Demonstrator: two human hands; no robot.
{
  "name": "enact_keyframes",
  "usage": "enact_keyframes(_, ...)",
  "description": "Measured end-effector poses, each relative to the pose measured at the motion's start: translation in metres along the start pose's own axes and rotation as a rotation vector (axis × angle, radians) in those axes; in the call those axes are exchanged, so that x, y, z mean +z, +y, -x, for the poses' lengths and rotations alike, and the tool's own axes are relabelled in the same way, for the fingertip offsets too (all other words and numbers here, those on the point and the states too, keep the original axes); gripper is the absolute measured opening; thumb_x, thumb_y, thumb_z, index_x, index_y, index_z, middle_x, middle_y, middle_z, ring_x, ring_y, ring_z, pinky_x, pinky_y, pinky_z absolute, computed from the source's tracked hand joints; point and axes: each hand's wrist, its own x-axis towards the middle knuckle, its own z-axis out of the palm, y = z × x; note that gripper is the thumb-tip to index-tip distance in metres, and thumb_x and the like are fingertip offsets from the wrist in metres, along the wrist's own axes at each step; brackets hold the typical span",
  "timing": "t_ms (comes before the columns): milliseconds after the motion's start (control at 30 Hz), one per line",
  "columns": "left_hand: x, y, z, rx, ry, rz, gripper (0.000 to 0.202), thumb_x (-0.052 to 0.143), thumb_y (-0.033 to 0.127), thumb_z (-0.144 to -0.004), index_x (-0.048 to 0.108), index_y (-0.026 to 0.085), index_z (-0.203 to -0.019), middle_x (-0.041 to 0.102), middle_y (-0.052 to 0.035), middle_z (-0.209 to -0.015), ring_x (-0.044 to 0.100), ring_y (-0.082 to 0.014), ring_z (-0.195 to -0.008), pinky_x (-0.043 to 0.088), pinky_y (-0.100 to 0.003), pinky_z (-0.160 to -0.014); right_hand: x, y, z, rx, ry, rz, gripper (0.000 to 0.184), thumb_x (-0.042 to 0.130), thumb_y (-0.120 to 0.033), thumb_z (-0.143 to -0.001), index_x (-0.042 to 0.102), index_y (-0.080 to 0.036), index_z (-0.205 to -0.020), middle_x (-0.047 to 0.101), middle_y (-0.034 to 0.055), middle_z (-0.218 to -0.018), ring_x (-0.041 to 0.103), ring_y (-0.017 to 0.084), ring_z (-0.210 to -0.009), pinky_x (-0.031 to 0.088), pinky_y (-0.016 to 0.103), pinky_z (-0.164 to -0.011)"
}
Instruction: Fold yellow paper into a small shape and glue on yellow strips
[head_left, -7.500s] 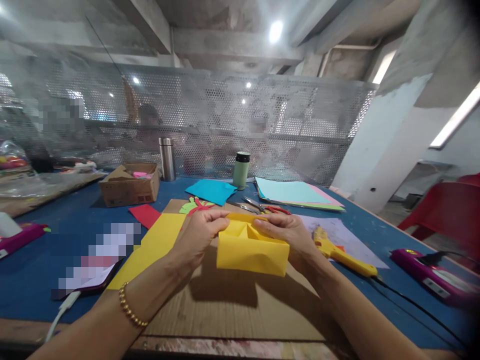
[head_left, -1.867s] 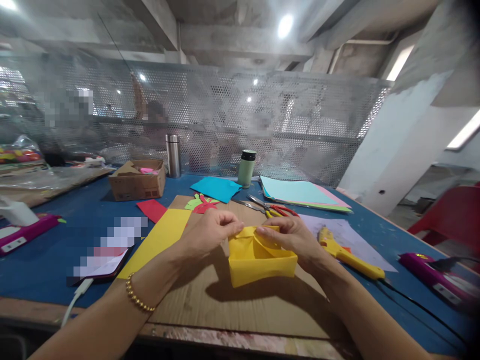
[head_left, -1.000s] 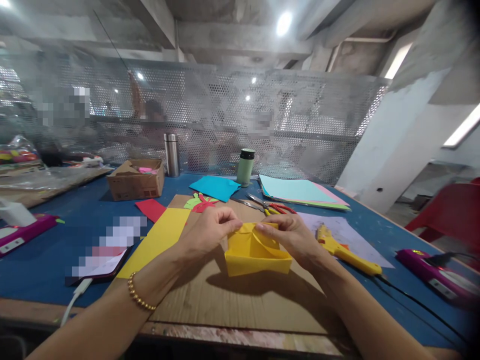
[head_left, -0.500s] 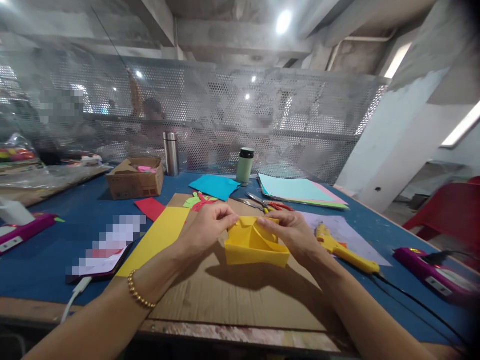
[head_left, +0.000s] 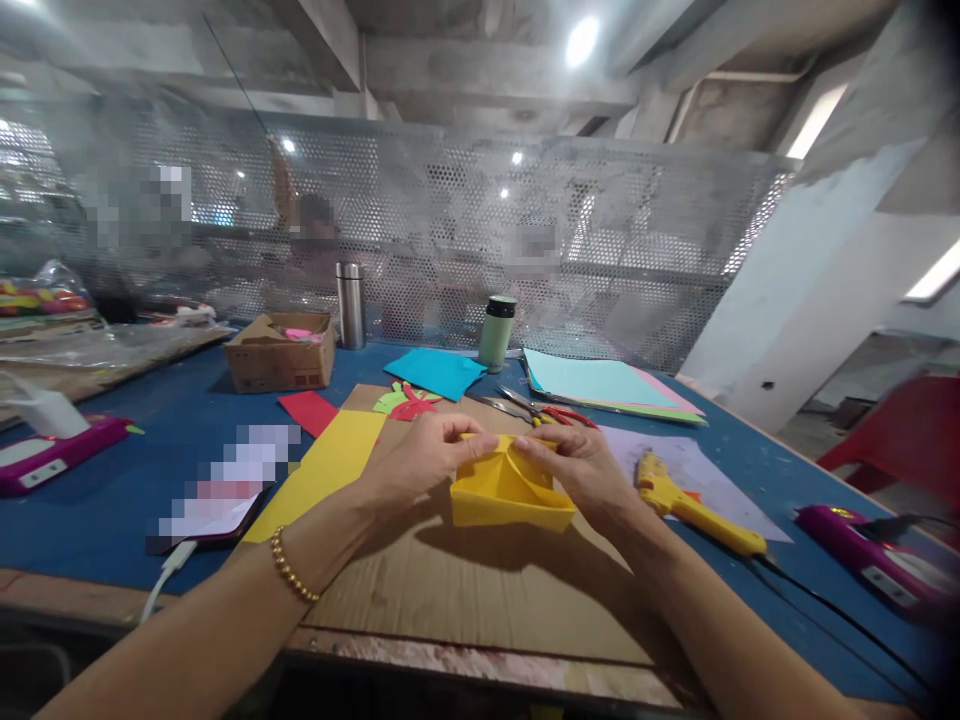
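"Paper box (head_left: 513, 510) first: where is it?"

"Over the middle of the cardboard sheet (head_left: 450, 615), open side up, apparently held clear of it, judging by the shadow."

"And the hands?"

"Both pinch its far rim: the left hand (head_left: 424, 452) with thumb and fingers closed on the left part, the right hand (head_left: 589, 462) likewise on the right."

"What might spoil it?"

"Uneven pressure, I'd say. The near wall has no hand on it, so if one pinch twists against the other, the paper could crease or the slanting inner flap (head_left: 508, 477) could pull askew. I can't tell whether that flap is glued."

"Anything farther out?"

"Along the cardboard sheet's left side lies the yellow sheet (head_left: 322, 465), by the left forearm; a dragging wrist could shift it. Scissors (head_left: 568, 416) lie at the cardboard sheet's far right, so a forward push might knock them. Right of the cardboard sheet, the glue gun (head_left: 705, 522) trails a black cord (head_left: 829, 607); an outward elbow could snag it."
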Motion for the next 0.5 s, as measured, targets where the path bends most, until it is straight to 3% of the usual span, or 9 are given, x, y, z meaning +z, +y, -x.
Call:
enact_keyframes(133,0.004,-0.004,0.004,-0.083,0.014,0.027,0.031,0.074,0.047,-0.078,0.073,0.017,-0.084,0.071,-0.0048,-0.075,0.063,-0.016,-0.065,0.045,-0.026,-0.057,0.008,-0.006,0.002,0.019,-0.017,0.004,0.042,0.075,-0.059,-0.077,0.076,-0.017,-0.073,0.067,0.0029,-0.065,0.054,0.014,-0.056,0.036,0.026,-0.05)
enact_keyframes(267,-0.002,-0.006,0.005,-0.078,0.081,-0.062,0.028,0.074,0.046,-0.076,0.073,0.018,-0.08,0.071,-0.0034,-0.073,0.062,-0.0166,-0.063,0.044,-0.027,-0.056,0.013,-0.012,0.001,0.089,-0.056,-0.081,0.043,0.078,-0.06,-0.072,0.074,-0.017,-0.074,0.069,0.0039,-0.07,0.057,0.015,-0.06,0.04,0.026,-0.053)
enact_keyframes(500,-0.009,0.0,0.002,-0.023,0.089,-0.178,0.024,0.072,0.042,-0.075,0.073,0.018,-0.076,0.069,-0.0025,-0.07,0.06,-0.0163,-0.063,0.04,-0.026,-0.054,0.008,0.001,-0.004,-0.034,0.073,-0.045,0.042,0.077,-0.057,-0.076,0.072,-0.016,-0.07,0.064,0.0016,-0.068,0.053,0.013,-0.062,0.039,0.025,-0.055)
